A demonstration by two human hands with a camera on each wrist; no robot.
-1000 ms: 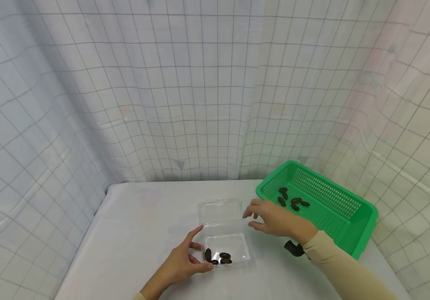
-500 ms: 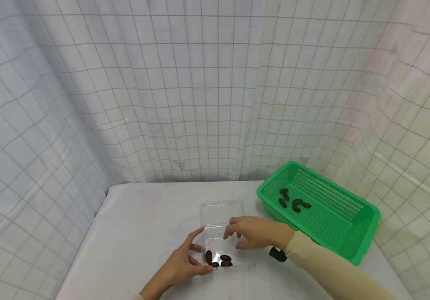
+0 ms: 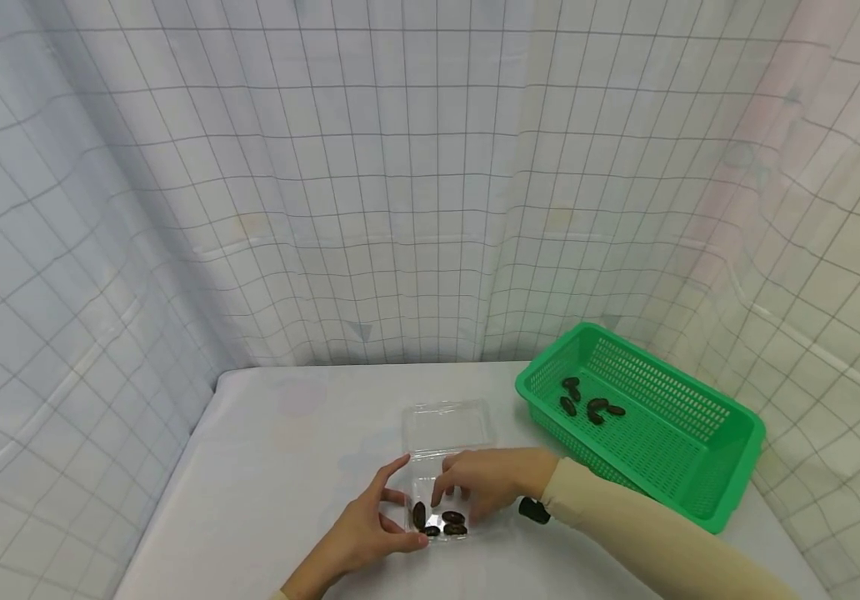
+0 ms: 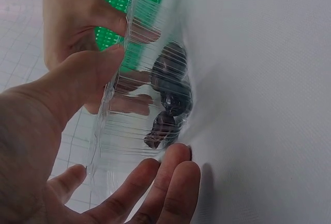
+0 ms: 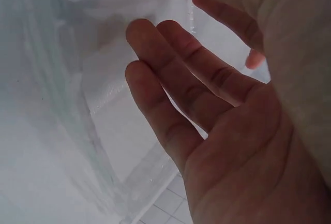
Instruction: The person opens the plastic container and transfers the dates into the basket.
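A clear plastic hinged box (image 3: 441, 471) lies on the white cloth with its lid laid back. Dark, glossy oval pieces (image 3: 454, 518), which look like dates, lie along its near side. My left hand (image 3: 373, 521) holds the box's left side; in the left wrist view its thumb (image 4: 111, 58) presses the rim and its fingers (image 4: 173, 182) lie round the wall. Over the box's inside is my right hand (image 3: 486, 479), fingers pointing down close to the pieces. Its outer fingers look fairly straight in the right wrist view (image 5: 170, 110), and nothing shows between them. Its thumb tip is hidden.
A green perforated basket (image 3: 730, 467) stands at the back right, with several similar dark pieces (image 3: 597, 410) near its left end. White gridded curtains (image 3: 415, 208) enclose the back and sides of the cloth-covered table (image 3: 280, 442).
My right hand has moved from the basket's near edge leftward and down into the box. The left hand has kept its hold on the box, and the visible dark pieces look unmoved.
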